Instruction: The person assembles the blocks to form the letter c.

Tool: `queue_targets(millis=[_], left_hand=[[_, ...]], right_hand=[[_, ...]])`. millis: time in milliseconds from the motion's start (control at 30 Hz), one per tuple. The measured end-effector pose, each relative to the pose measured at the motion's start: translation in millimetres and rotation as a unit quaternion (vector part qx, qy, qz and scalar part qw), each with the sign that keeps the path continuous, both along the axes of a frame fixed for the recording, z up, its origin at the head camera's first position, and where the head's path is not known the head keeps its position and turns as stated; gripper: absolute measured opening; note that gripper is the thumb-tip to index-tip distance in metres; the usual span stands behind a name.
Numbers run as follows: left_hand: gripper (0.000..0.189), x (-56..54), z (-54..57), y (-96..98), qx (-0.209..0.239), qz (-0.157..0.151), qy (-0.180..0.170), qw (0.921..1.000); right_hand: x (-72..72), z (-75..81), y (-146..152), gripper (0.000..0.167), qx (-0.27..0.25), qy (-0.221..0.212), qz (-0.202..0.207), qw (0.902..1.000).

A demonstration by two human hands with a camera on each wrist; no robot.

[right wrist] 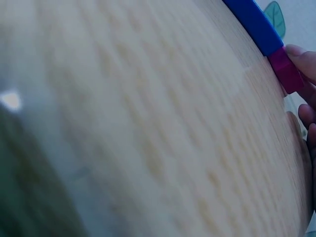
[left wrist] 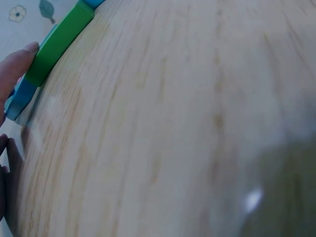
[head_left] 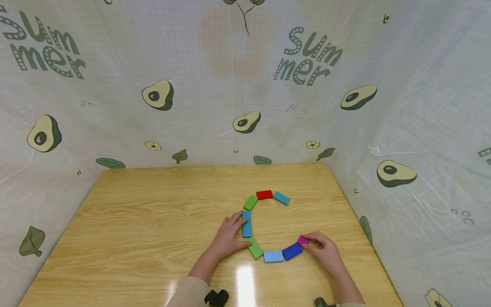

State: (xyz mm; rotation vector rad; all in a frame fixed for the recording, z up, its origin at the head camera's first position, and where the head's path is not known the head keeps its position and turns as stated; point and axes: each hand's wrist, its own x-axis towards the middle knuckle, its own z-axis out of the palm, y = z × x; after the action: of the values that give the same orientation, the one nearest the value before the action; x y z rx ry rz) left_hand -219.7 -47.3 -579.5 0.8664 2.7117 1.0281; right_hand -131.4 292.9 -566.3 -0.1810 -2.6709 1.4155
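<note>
Several coloured blocks form an open curve on the table. Between its thumb and fingers, my right hand (head_left: 324, 251) pinches a small magenta block (head_left: 302, 240), which sits against the end of a dark blue block (head_left: 292, 252). In the right wrist view the thumb lies on the magenta block (right wrist: 285, 71). My left hand (head_left: 227, 238) rests at the curve's left side, fingers spread: fingertips on a long blue block (head_left: 246, 230), thumb on the lower green block (head_left: 255, 249). A light blue block (head_left: 273, 256) lies between the green and dark blue ones.
The curve's upper part has another green block (head_left: 250, 202), a red block (head_left: 264, 195) and a teal block (head_left: 281, 198) at its end. Cloth with avocado prints (head_left: 245, 85) hangs along the back and sides of the wooden table (head_left: 153, 221).
</note>
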Motion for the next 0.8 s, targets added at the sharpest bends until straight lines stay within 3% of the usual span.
queue_targets(millis=[800], left_hand=[[0.077,-0.5,-0.9,1.0,-0.002,-0.001,0.003,1.0]], right_hand=[[-0.7,-3.5,2.7,0.026,-0.001,-0.006,0.002,1.0]])
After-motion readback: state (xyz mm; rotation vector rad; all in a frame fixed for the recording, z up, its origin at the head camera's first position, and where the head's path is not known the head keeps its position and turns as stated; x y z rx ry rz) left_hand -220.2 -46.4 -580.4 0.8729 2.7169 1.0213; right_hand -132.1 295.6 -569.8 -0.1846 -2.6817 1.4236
